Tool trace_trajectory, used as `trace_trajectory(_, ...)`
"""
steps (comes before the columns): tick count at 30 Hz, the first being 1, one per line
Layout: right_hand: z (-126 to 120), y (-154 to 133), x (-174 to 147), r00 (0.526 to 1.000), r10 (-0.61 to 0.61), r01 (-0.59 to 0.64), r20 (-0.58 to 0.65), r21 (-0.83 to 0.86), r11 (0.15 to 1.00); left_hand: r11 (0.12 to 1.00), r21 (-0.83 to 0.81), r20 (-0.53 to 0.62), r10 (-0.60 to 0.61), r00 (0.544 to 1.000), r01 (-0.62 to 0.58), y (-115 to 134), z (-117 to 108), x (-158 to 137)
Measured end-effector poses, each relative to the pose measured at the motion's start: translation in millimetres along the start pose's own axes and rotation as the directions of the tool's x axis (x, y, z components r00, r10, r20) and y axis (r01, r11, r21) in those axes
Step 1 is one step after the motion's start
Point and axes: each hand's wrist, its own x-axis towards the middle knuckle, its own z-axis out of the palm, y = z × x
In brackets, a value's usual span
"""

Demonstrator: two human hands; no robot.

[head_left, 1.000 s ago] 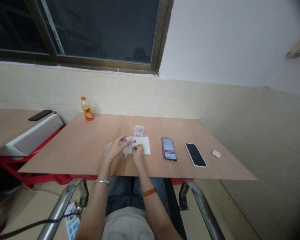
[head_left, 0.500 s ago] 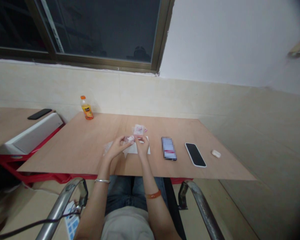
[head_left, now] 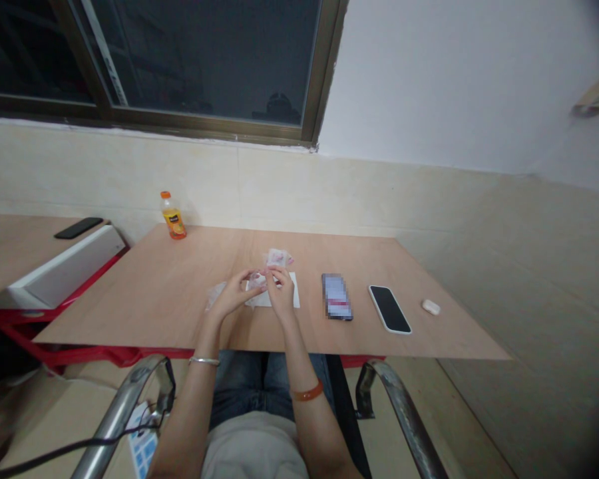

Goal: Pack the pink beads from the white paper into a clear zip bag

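Observation:
Over the middle of the wooden table, my left hand (head_left: 235, 295) is closed on a small clear, pinkish plastic bag (head_left: 255, 280). My right hand (head_left: 281, 293) pinches at the same bag's right side, its fingertips close to those of the left. What the bag contains is too small to make out. Beneath the hands lies a white sheet (head_left: 295, 298), partly covered by them. Just beyond the fingertips sits a clear packet (head_left: 277, 257) with pink marks. Left of my left hand is a crumpled clear plastic wrapper (head_left: 214, 294).
To the right on the table (head_left: 130, 293) lie a lit phone (head_left: 337, 297), a white-edged phone (head_left: 390, 309) and a small white case (head_left: 430, 307). An orange drink bottle (head_left: 174, 216) stands at the back left. Metal armrests (head_left: 404, 412) flank my lap.
My right hand's fingers have shifted slightly up and left, closer to the left fingertips. The bag has changed shape a little between them; the other things have stayed put.

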Motion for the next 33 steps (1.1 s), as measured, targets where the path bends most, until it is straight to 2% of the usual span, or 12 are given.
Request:
trace_trajectory(5,0.7,8.4,0.7,0.986,0.081,-0.073,-0.148,0.056,0.996,1.0,0.006,0.026,0.012,1.0,-0.013,-1.4,-0.9,1.0)
trace_trajectory(12,13.5,49.3,-9.9,0.941,0.26,-0.232,-0.218,0.147,0.962,1.0,-0.01,0.061,0.026,0.998,-0.025,-7.8,-0.9,2.8)
trace_trajectory(14,17.3,61.4,-15.3,0.94,0.274,-0.26,-0.204,0.09,0.961,0.999,-0.029,0.086,0.031,0.996,-0.029,-9.9,-0.9,3.7)
trace_trajectory(20,27.2,90.5,-32.3,0.962,0.272,-0.274,-0.037,-0.141,0.951,0.999,-0.029,0.088,0.039,0.995,-0.036,-15.4,-2.2,5.2)
trace_trajectory(25,32.8,92.9,-29.4,0.965,0.262,-0.256,-0.009,-0.246,0.935,0.999,-0.022,0.067,0.04,0.997,-0.039,-16.9,-4.0,4.5)
trace_trajectory(30,40.3,90.6,-24.3,0.965,0.256,-0.243,-0.049,-0.528,0.814,1.0,-0.014,0.079,0.026,0.997,-0.025,-13.8,-4.4,3.0)
trace_trajectory(33,43.3,91.8,-24.0,0.961,0.266,-0.258,-0.07,-0.564,0.784,1.0,-0.02,0.08,0.018,0.997,-0.017,-13.4,-4.3,2.6)
